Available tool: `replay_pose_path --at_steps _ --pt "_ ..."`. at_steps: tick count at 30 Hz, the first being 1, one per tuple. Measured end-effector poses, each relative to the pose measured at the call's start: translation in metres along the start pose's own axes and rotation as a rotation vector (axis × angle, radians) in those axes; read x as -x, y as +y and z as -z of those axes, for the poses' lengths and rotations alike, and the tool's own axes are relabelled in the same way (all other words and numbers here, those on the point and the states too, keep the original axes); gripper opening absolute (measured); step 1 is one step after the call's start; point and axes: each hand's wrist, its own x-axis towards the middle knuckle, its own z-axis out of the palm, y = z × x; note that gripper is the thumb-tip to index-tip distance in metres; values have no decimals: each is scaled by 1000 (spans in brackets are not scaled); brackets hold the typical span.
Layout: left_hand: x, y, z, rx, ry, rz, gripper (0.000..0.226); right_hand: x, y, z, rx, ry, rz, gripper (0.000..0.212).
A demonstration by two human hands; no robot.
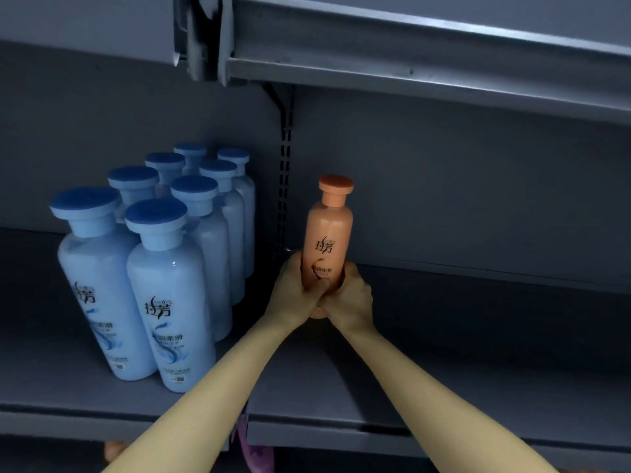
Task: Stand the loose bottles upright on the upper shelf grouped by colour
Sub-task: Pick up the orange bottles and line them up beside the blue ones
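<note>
Both hands grasped the orange bottle (329, 230) round its lower half, the left hand (296, 293) curled on its left side with the thumb across the label and the right hand (351, 298) wrapped round its right side. The bottle was held upright over the grey shelf (478, 353), just right of the slotted upright (285, 165); its base was hidden behind the hands, so it possibly rested on the shelf. To the left, apart from it, eight pale blue bottles (160, 285) stood upright, packed in two rows.
</note>
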Motion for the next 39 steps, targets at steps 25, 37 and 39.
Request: replay_pose_path --at_steps 25,37,39 --pt "-35 -27 -2 -86 88 43 60 -47 6 -21 20 -155 44 48" --pt "-50 -32 -4 -92 106 58 63 -63 8 -29 4 -165 47 48" --pt "-52 -32 -5 -92 108 62 63 -65 8 -29 2 -167 47 46"
